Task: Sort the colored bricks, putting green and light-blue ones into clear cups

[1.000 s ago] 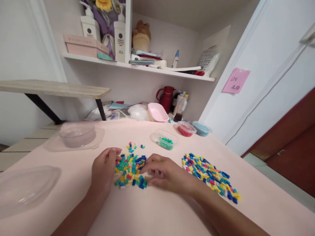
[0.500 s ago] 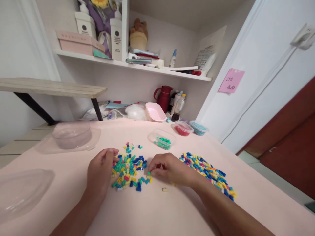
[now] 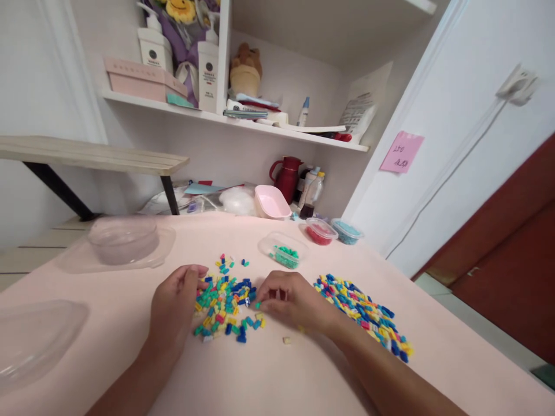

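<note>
A loose pile of small coloured toy bricks point(image 3: 223, 303) lies between my hands, in green, blue, yellow, red and cream. At its left edge rests my left hand point(image 3: 176, 297), fingers curled with thumb against them; whatever they hold is hidden. My right hand point(image 3: 288, 297) is at the pile's right side, thumb and fingers pinched on a small green brick point(image 3: 258, 305). Below that hand a single cream brick point(image 3: 287, 340) lies apart. Beyond it, a clear plastic tub point(image 3: 264, 244) contains green bricks point(image 3: 286, 256).
A second mixed brick pile point(image 3: 359, 315) spreads right of my right forearm. Lidded tubs of red pieces point(image 3: 319, 232) and blue pieces point(image 3: 347, 231) stand at the back right, near a pink basin point(image 3: 272, 202). Clear containers point(image 3: 124, 240) and a clear lid point(image 3: 37, 341) lie left.
My right hand has drawn back slightly right from the pile, and a green brick now shows at its fingertips. A cream brick has come into sight below it. My left hand stays beside the pile.
</note>
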`<state>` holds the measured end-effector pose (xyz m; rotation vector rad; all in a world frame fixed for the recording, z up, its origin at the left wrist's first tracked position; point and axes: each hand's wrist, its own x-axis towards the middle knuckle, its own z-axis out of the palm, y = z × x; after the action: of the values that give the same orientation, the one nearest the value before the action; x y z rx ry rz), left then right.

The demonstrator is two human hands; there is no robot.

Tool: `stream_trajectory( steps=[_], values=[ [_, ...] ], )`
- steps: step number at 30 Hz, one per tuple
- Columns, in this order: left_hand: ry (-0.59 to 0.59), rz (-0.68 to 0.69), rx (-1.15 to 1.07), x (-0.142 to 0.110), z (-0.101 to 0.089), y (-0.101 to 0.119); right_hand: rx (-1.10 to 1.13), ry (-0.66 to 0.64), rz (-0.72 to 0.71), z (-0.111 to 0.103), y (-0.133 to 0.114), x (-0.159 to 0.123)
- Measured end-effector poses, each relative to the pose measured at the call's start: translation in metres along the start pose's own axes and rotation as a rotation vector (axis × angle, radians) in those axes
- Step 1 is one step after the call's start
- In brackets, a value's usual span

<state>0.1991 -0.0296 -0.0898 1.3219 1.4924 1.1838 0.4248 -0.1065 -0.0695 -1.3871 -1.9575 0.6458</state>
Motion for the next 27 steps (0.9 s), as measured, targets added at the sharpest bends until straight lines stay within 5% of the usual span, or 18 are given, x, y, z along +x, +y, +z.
stream_trajectory(
  steps=[6, 13, 19, 27],
  values=[
    [-0.002, 0.015, -0.019, -0.001, 0.001, -0.002, -0.233, -0.079, -0.123, 0.023, -0.013, -0.001],
    [0.002, -0.014, -0.045, -0.003, 0.001, 0.001, -0.168, -0.284, 0.009, -0.016, -0.012, -0.007],
    [-0.004, 0.026, -0.004, -0.004, 0.001, 0.0, -0.101, -0.035, -0.024, -0.003, -0.017, -0.005],
    [-0.002, 0.041, -0.008, -0.003, 0.003, -0.003, -0.245, 0.009, -0.092, 0.021, -0.019, -0.001]
  ],
)
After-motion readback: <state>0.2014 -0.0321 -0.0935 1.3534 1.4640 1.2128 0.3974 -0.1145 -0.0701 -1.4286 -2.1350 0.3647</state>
